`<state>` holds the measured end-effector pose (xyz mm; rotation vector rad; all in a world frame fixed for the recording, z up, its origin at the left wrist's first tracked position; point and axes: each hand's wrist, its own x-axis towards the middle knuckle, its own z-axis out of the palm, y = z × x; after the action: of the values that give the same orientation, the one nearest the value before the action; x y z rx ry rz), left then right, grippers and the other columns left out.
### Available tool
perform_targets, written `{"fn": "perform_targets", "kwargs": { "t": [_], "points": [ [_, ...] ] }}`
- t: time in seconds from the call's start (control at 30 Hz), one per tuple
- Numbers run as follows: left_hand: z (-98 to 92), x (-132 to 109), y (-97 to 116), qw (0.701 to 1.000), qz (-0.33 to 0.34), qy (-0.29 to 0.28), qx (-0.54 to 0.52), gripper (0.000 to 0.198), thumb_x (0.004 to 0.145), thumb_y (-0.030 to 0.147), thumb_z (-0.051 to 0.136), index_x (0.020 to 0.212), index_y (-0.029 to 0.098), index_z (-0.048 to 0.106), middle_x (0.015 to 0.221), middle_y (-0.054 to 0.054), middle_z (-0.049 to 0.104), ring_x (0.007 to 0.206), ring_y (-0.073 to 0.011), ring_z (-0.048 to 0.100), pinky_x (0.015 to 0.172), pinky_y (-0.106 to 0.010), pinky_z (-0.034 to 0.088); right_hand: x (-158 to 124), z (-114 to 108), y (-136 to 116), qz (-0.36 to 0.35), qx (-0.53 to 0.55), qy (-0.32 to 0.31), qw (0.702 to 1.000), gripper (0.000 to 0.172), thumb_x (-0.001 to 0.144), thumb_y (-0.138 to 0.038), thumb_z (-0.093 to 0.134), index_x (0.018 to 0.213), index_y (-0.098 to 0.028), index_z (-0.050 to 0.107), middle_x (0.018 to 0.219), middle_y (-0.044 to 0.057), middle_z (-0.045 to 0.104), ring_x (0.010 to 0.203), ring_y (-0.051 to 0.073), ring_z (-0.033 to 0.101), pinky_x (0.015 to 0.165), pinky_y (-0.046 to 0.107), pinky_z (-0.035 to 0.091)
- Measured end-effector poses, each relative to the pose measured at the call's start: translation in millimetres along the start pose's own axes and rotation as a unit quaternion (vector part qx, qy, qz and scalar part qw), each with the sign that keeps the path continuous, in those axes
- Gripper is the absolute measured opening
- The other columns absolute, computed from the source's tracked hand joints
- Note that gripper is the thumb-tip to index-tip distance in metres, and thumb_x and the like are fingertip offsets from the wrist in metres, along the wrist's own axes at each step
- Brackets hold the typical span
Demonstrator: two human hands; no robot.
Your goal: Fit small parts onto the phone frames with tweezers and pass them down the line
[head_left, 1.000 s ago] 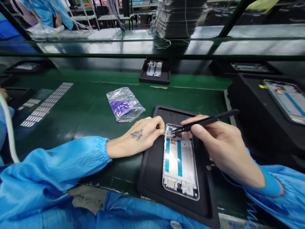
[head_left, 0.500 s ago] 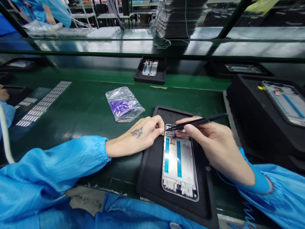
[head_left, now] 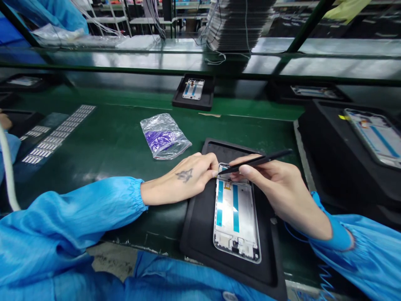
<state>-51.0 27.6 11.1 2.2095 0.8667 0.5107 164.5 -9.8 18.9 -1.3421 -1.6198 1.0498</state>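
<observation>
A silver phone frame (head_left: 246, 211) with blue adhesive strips lies in a black tray (head_left: 200, 228) before me. My right hand (head_left: 272, 179) is closed around black tweezers (head_left: 260, 160), whose tips reach the phone frame's upper left edge. Right beside those tips, my left hand (head_left: 197, 173) pinches at the same edge with thumb and forefinger. Whatever sits between these fingers is hidden. Beyond my left hand lies a clear zip bag (head_left: 165, 136) with purple contents.
Another phone frame (head_left: 193, 89) sits in a tray on the line at the back. To the right, a black tray stack (head_left: 338, 159) carries one more. Strips of white labels (head_left: 59, 136) lie at left, near a co-worker's hand (head_left: 5, 121).
My left fingers have shifted slightly right, and the yellow tab by them is now mostly covered. The tweezers have moved a little left. The tray at the back has slid left.
</observation>
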Motion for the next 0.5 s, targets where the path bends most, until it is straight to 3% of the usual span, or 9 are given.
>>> {"fn": "perform_targets", "kwargs": {
  "t": [0.17, 0.23, 0.3, 0.37, 0.43, 0.5],
  "points": [
    [5.8, -6.0, 2.9, 0.997, 0.055, 0.047, 0.005, 0.008, 0.104, 0.024, 0.047, 0.099, 0.018, 0.050, 0.092, -0.001, 0.058, 0.081, -0.0148, 0.053, 0.074, -0.029, 0.041, 1.6, -11.4, 9.0, -0.021, -0.032, 0.054, 0.998, 0.024, 0.088, -0.045, 0.068, 0.095, -0.023, 0.075, 0.079, 0.001, 0.077, 0.074, 0.019, 0.074, 0.074, 0.032, 0.059],
    [10.6, -15.3, 12.6, 0.987, 0.144, -0.003, 0.066, 0.015, 0.103, 0.032, 0.051, 0.097, 0.018, 0.051, 0.094, -0.003, 0.058, 0.084, -0.0175, 0.051, 0.073, -0.031, 0.042, 3.9, -18.7, 12.2, -0.040, -0.061, 0.074, 0.995, 0.023, 0.088, -0.044, 0.068, 0.094, -0.023, 0.075, 0.077, 0.001, 0.075, 0.073, 0.020, 0.073, 0.073, 0.033, 0.059],
    [17.6, -26.9, 23.3, 0.958, 0.230, -0.087, 0.147, 0.022, 0.099, 0.039, 0.058, 0.096, 0.018, 0.053, 0.096, -0.005, 0.058, 0.085, -0.0203, 0.049, 0.069, -0.033, 0.040, 6.7, -24.4, 14.7, -0.055, -0.078, 0.080, 0.992, 0.023, 0.088, -0.044, 0.067, 0.092, -0.023, 0.074, 0.078, 0.002, 0.075, 0.073, 0.020, 0.072, 0.073, 0.033, 0.059],
    [26.3, -37.2, 31.0, 0.933, 0.265, -0.123, 0.211, 0.016, 0.097, 0.033, 0.060, 0.092, 0.018, 0.055, 0.094, -0.005, 0.057, 0.083, -0.0210, 0.048, 0.064, -0.033, 0.038, 9.4, -27.1, 16.5, -0.059, -0.085, 0.074, 0.992, 0.024, 0.088, -0.045, 0.067, 0.092, -0.022, 0.073, 0.080, 0.002, 0.074, 0.074, 0.020, 0.072, 0.073, 0.034, 0.059],
    [35.0, -43.3, 34.0, 0.920, 0.282, -0.106, 0.250, 0.012, 0.098, 0.021, 0.055, 0.087, 0.017, 0.057, 0.090, -0.006, 0.056, 0.080, -0.0206, 0.048, 0.062, -0.033, 0.035, 11.5, -27.0, 17.9, -0.059, -0.091, 0.067, 0.992, 0.025, 0.089, -0.045, 0.066, 0.092, -0.022, 0.072, 0.084, 0.003, 0.074, 0.075, 0.020, 0.072, 0.073, 0.035, 0.059],
    [40.9, -45.1, 33.3, 0.911, 0.307, -0.076, 0.265, 0.019, 0.098, 0.018, 0.050, 0.080, 0.017, 0.057, 0.086, -0.007, 0.055, 0.078, -0.0209, 0.048, 0.060, -0.034, 0.033, 13.1, -25.5, 18.9, -0.064, -0.094, 0.066, 0.991, 0.024, 0.090, -0.044, 0.064, 0.093, -0.021, 0.071, 0.088, 0.004, 0.074, 0.077, 0.020, 0.071, 0.074, 0.035, 0.059]
  ]
}}
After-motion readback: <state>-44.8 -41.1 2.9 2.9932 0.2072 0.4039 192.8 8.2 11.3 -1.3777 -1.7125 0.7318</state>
